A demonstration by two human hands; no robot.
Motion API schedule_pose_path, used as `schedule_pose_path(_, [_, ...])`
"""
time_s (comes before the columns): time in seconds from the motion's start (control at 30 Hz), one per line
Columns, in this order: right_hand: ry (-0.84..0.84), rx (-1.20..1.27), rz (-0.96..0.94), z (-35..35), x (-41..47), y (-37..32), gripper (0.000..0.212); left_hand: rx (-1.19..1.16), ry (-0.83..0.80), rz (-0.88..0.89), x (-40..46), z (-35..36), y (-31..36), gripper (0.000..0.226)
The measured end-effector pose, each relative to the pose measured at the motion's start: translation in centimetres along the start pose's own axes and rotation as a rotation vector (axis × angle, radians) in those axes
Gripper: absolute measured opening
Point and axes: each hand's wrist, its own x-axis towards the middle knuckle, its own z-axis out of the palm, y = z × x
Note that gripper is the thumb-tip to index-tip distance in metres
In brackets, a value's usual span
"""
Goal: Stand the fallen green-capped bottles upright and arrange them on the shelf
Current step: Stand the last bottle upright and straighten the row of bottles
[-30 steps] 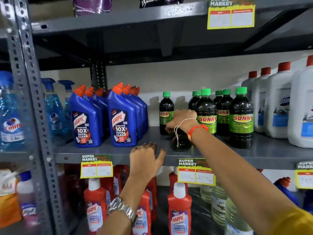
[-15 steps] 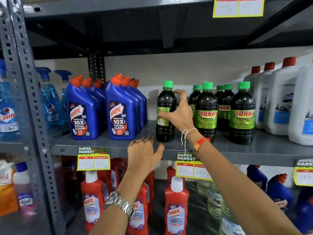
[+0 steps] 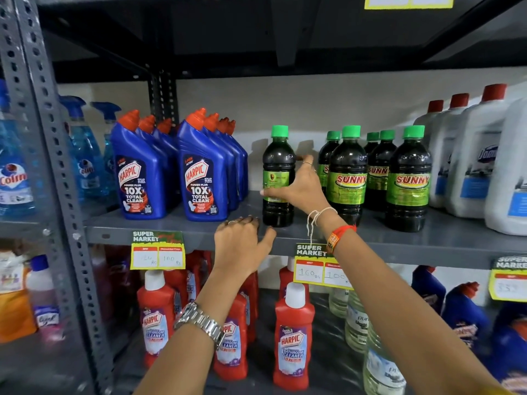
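Left hand: left hand [image 3: 242, 246] rests palm down on the front lip of the shelf [image 3: 176, 233], fingers loosely spread, holding nothing, just in front of the bottle [image 3: 279, 178].
Right hand: right hand [image 3: 301, 186] wraps the bottle's label from its right side, thumb across the front; this hand is the nearer.
Bottle: stands upright near the shelf's front edge, long axis vertical, green cap up.
Row: other green-capped bottles [image 3: 349, 172] stand right of it, a gap between.

Rear green-capped bottles [image 3: 331, 155] hide behind front ones; price tag [image 3: 408, 1] is cropped at top.
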Motion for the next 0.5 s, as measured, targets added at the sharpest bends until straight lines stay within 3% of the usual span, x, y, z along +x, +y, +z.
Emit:
schedule_pose_path(0.13, [-0.249,0.467,0.266,-1.7,0.6,0.3,0.079,0.006,-0.007,0.007,0.0,0.1,0.0,0.053])
schedule_pose_path(0.23, [-0.28,0.682,0.28,-2.2,0.3,0.8,0.071,0.027,-0.009,0.013,0.2,0.1,0.0,0.056])
schedule_pose_path(0.3, [-0.266,0.615,0.261,-2.0,0.3,1.0,0.075,0.029,-0.016,0.009,0.2,0.2,0.0,0.057])
schedule_pose_path(0.43, [-0.143,0.077,0.189,-1.0,-0.3,1.2,0.106,0.031,-0.016,0.004,0.2,0.2,0.0,0.057])
schedule_pose_path(0.5, [-0.058,-0.009,0.129,-0.4,-0.5,1.3,0.109,0.035,-0.008,0.01,0.0,0.2,0.0,0.056])
